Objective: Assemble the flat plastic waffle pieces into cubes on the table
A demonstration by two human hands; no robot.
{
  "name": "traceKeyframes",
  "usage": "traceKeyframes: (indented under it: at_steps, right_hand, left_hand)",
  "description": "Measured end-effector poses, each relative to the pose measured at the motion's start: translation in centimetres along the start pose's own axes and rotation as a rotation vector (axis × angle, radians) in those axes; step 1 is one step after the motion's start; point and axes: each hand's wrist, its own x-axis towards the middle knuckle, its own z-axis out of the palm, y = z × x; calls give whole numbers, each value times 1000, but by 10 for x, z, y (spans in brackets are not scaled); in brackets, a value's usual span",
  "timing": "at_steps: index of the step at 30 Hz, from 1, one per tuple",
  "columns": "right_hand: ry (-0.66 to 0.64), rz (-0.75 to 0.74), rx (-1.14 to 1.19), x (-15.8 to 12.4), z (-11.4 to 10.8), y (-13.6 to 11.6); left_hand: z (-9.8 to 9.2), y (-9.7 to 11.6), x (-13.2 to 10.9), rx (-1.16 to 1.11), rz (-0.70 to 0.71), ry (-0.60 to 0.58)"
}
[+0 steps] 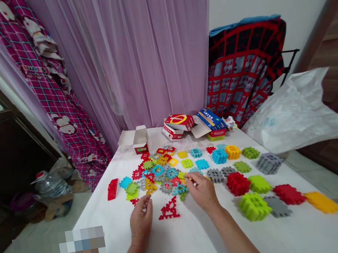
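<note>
Toothed plastic building tiles, many with cut-out windows, lie in a mixed pile (157, 171) on the white table. My right hand (202, 190) reaches to the pile's right edge, thumb and forefinger pinched at a small yellow-green tile (181, 175). Loosely curled, my left hand (141, 217) rests at the near left of the pile; nothing shows between its fingers and thumb. A red triangular tile (169, 209) lies flat between the two hands. Right of my right hand stand stacks of matching tiles, among them a red stack (238, 184) and a lime-green stack (254, 206).
Along the back edge are an open carton (140, 139), a red box (178, 121) and a blue box (211, 119). A red block (112, 189) lies near the left edge. A white plastic bag (295, 113) bulges at the right. Purple curtains (157, 51) hang behind.
</note>
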Motion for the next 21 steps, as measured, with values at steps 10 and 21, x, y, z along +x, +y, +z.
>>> traceKeyframes:
  at_steps: [10,21]
  right_hand:
    - [84,64,12,15,-26,12]
    - [62,43,65,17,-30,8]
  left_hand:
    - [-3,30,100,481,125,-123]
    - [42,41,135,716,137,-274]
